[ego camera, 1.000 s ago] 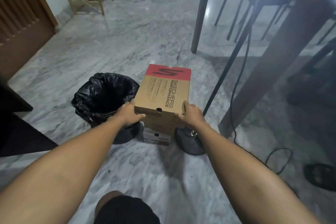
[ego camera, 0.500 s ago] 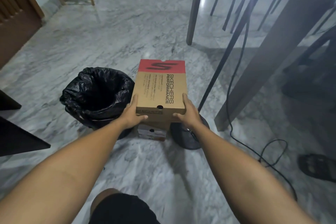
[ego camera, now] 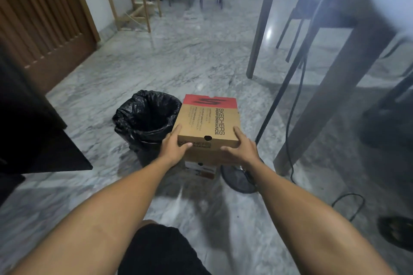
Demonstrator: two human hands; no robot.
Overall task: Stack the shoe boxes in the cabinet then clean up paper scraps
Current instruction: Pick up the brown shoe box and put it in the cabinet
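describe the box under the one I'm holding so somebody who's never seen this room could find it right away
Start at the bin lined with a black bag on the marble floor; just to its right both hands grip a brown Skechers shoe box. Directly beneath it a smaller box peeks out. It is mostly hidden, and its visible end is white rather than brown cardboard.

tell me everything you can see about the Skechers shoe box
The Skechers shoe box looks like brown cardboard with a red band at its far end, black lettering on the closed lid and a round hole in the near edge. It lies flat over a smaller white box, beside the bin. The left hand and right hand grip its near corners.
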